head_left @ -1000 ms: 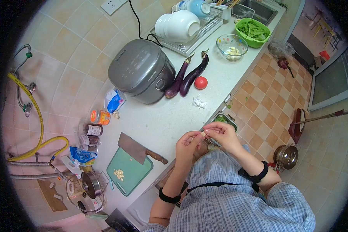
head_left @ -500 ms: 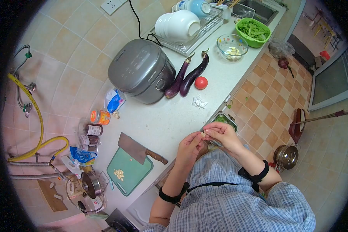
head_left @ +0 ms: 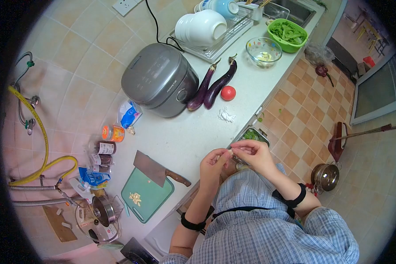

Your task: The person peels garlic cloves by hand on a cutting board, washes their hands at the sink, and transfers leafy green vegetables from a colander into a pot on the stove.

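My left hand [head_left: 215,161] and my right hand [head_left: 251,152] meet over the counter's front edge, fingertips pinched together. Between them is a small pale garlic clove [head_left: 230,152], mostly covered by the fingers. To the left lies a green cutting board [head_left: 156,200] with cut garlic pieces [head_left: 135,199] on it. A cleaver [head_left: 150,168] with a wooden handle rests across the board's upper edge. Farther up the counter, a clear glass bowl [head_left: 256,45] holds several peeled cloves.
A grey rice cooker [head_left: 158,79] stands near the wall, beside two eggplants [head_left: 218,86], a tomato [head_left: 228,93] and a crumpled white tissue [head_left: 226,115]. Behind are a dish rack [head_left: 215,55] and a green basket [head_left: 290,46] of leafy greens. Jars [head_left: 113,133] line the wall.
Both hands stay in nearly the same place, with small shifts of the fingers around the clove. The view has moved very slightly; nothing on the counter has visibly moved.
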### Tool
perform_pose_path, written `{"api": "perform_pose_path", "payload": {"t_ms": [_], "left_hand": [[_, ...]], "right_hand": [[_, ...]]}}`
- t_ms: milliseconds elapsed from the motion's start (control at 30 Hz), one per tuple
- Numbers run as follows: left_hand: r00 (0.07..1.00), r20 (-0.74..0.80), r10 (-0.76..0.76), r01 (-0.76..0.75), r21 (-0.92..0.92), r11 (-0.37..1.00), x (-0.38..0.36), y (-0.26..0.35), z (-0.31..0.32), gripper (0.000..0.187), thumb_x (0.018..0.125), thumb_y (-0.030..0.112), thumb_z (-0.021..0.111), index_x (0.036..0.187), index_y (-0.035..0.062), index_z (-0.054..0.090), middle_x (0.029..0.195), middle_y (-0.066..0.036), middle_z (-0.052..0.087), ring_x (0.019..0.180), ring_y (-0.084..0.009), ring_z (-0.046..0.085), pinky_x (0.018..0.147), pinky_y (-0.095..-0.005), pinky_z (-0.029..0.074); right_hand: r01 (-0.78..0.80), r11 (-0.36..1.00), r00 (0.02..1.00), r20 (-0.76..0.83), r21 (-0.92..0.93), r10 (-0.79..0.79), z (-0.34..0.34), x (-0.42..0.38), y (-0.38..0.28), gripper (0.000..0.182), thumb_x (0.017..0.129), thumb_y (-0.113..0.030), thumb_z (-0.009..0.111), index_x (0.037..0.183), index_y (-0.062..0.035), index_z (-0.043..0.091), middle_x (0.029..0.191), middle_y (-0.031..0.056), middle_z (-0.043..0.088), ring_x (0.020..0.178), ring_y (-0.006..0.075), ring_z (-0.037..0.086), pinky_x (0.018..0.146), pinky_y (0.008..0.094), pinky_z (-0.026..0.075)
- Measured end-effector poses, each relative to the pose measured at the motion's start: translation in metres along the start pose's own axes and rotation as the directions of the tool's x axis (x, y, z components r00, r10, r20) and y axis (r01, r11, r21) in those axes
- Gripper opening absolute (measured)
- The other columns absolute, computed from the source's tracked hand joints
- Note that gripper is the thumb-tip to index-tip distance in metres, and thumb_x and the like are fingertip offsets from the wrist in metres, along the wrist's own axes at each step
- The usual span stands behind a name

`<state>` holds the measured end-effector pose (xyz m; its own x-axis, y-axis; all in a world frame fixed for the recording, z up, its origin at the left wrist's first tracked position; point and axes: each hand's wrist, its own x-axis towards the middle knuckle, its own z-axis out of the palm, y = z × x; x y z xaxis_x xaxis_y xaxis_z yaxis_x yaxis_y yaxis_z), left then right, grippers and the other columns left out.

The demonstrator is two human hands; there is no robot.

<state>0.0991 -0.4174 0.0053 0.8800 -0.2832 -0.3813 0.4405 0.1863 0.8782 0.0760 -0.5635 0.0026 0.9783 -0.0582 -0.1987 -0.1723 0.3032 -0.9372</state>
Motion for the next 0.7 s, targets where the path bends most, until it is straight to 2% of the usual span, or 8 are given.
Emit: {"api": "perform_pose_path", "payload": {"t_ms": [333,533,700], "left_hand": [[0.999,-0.015,-0.032,0.031,-0.029,0.999,-0.002,0.0022,0.0024,0.015,0.079,0.007,0.056,0.09,-0.0016,0.054,0.077,-0.004,0.057,0.06,-0.0065,0.047,0.055,-0.0176,0.039],[0.995,0.036,-0.092,0.097,-0.175,0.98,-0.0008,0.002,0.0007,0.016,0.082,0.007,0.051,0.095,-0.0025,0.052,0.082,-0.006,0.057,0.065,-0.0069,0.048,0.058,-0.0186,0.04],[0.997,0.027,-0.067,0.07,-0.138,0.988,-0.0009,0.0019,0.0025,0.017,0.083,0.008,0.05,0.096,-0.0027,0.052,0.084,-0.006,0.057,0.066,-0.0066,0.048,0.058,-0.0185,0.039]], "right_hand": [[0.039,0.999,0.999,-0.009,0.007,-0.039,0.0038,0.0,0.0007,0.018,0.078,-0.003,0.055,0.095,0.0028,0.058,0.083,0.0068,0.061,0.073,0.0068,0.057,0.064,0.0175,0.045],[-0.021,0.99,0.999,0.051,0.136,0.014,-0.0009,0.0044,0.0018,0.019,0.078,-0.003,0.054,0.096,0.0034,0.056,0.088,0.0092,0.059,0.08,0.0111,0.057,0.072,0.0202,0.046],[-0.027,0.978,0.997,0.071,0.206,0.012,-0.001,0.0035,0.0004,0.018,0.079,-0.002,0.053,0.096,0.0044,0.054,0.09,0.0107,0.059,0.083,0.0139,0.058,0.076,0.0232,0.046]]}}
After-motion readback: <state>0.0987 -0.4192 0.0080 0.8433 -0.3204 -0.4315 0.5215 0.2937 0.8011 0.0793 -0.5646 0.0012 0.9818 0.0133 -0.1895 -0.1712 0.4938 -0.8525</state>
